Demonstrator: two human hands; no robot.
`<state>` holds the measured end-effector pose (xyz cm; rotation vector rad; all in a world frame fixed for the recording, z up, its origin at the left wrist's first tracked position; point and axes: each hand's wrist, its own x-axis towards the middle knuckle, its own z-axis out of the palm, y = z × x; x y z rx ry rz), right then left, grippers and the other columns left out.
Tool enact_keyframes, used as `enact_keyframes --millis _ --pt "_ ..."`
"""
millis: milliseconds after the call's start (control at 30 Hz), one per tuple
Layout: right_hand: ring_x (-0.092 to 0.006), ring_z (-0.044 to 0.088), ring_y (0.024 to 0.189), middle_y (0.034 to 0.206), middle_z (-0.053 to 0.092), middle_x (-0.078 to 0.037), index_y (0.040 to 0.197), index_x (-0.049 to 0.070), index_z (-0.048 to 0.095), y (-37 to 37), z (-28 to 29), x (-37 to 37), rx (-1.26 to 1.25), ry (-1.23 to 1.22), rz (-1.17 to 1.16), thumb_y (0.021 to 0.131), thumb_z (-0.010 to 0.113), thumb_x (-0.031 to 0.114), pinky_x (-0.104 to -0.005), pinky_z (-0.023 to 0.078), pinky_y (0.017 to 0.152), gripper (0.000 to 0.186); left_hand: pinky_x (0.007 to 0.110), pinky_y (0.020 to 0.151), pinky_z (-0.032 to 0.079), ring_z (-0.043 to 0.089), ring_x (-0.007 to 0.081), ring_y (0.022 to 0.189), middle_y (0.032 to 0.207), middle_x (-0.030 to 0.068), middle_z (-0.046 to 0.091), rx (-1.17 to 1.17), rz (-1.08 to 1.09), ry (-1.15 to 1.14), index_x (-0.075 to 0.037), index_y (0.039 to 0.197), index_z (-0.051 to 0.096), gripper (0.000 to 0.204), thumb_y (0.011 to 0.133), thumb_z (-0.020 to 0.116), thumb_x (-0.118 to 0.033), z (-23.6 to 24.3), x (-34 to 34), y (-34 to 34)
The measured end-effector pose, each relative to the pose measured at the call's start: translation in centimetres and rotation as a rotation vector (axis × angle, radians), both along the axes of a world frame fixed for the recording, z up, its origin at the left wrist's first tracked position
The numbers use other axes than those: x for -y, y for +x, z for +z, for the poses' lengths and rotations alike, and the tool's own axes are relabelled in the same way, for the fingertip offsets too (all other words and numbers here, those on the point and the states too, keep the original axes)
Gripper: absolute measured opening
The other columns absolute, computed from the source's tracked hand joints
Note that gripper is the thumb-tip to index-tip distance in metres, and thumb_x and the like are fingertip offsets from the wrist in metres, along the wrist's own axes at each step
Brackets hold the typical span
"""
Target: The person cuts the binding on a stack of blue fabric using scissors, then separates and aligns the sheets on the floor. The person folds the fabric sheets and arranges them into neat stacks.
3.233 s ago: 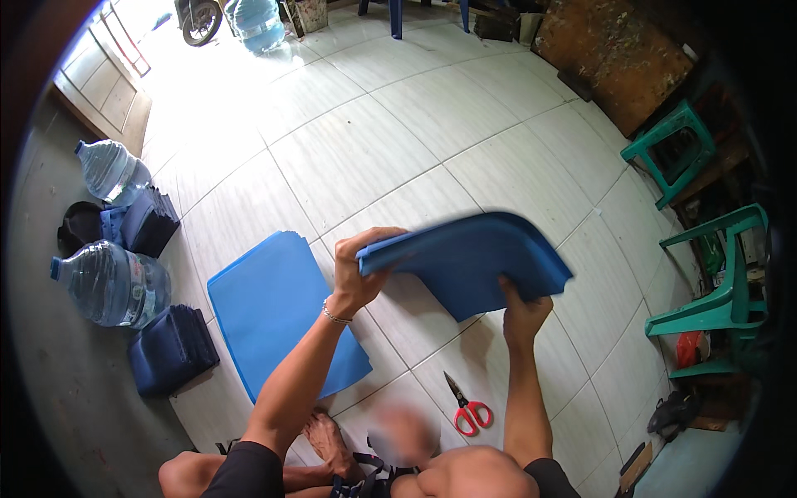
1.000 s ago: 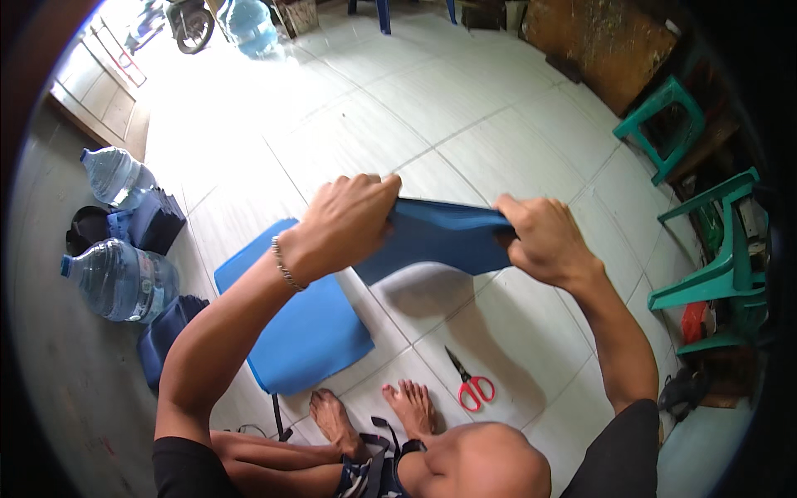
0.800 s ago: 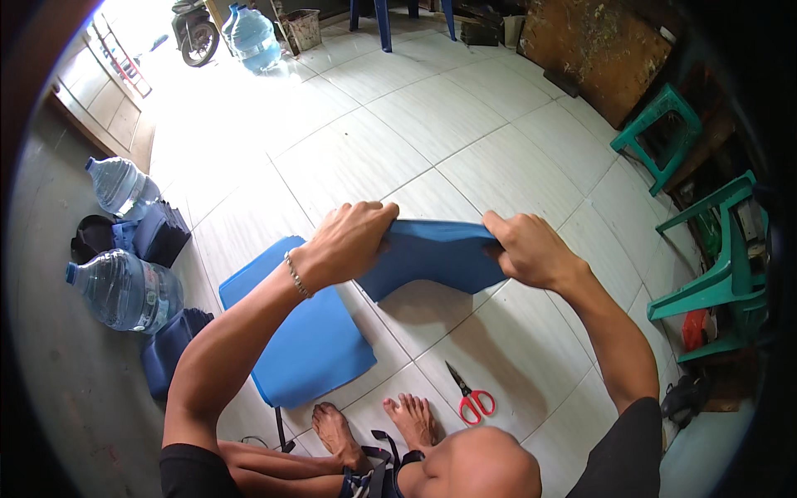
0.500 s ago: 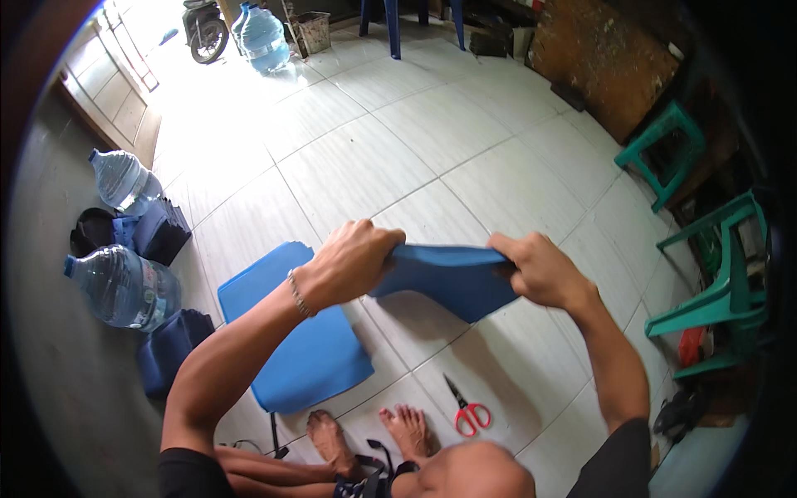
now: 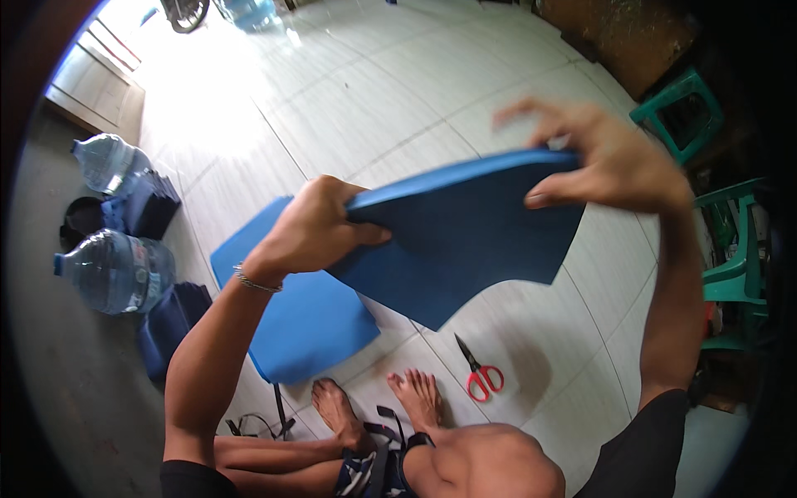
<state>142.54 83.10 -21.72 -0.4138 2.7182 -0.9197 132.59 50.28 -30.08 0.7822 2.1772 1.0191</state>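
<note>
Raised over the floor is a stack of blue fabric pieces (image 5: 465, 224) with a curved cut-out along its lower edge. My left hand (image 5: 320, 222) is closed on its left upper corner, thumb on the near face. At the right upper corner my right hand (image 5: 602, 158) is open and partly blurred, its fingers spread above the edge and its thumb against the near face. Below and to the left lies a second pile of blue fabric (image 5: 311, 328) on the tiles. Red-handled scissors (image 5: 477, 368) rest on the floor near my right foot.
Two large water bottles (image 5: 116, 272) and folded dark blue fabric bundles (image 5: 172, 324) line the left wall. Green plastic stools (image 5: 685, 112) stand on the right, near a wooden board (image 5: 618, 37). A thin black strap (image 5: 280, 407) lies by my feet.
The held stack has been tilted so its near face shows more fully. My right hand has moved up and right, and its fingers have opened from their grip. My left hand still grips.
</note>
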Motion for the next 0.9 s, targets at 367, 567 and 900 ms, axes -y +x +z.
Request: enact_keyframes --millis 367,567,900 --pt "-0.0193 0.07 0.077 0.087 0.075 -0.01 0.103 0.0 0.075 3.5 -24.9 -7.1 0.598 -0.174 -0.347 0.066 0.076 0.001 -0.0328 0.055 0.074 0.037 0.027 0.071 0.056 0.068 0.0122 0.077 0.09 0.0062 0.074 0.742 0.448 0.088 0.005 0.101 0.072 0.022 0.082 0.078 -0.004 -20.0 -1.8 7.6" --pt "-0.0275 0.07 0.074 0.081 0.073 -0.017 0.097 0.004 0.075 0.9 -27.4 -4.8 0.553 0.074 -0.321 0.066 0.066 -0.004 -0.0373 0.054 0.069 0.033 0.039 0.096 0.05 0.062 0.0348 0.111 0.119 0.0275 0.062 0.209 0.25 -0.211 0.008 0.128 0.053 0.06 0.078 0.08 -0.012 -23.9 -2.9 8.2" --pt "-0.0399 0.068 0.081 0.084 0.07 -0.021 0.103 0.005 0.072 7.1 -24.6 -0.6 0.304 0.245 -0.355 0.071 0.061 -0.001 -0.0432 0.055 0.077 0.034 0.044 0.083 0.057 0.068 0.0363 0.102 0.106 0.0181 0.07 -0.376 -0.664 -0.412 -0.006 0.109 0.07 0.03 0.079 0.067 -0.01 -23.4 -13.9 -2.6"
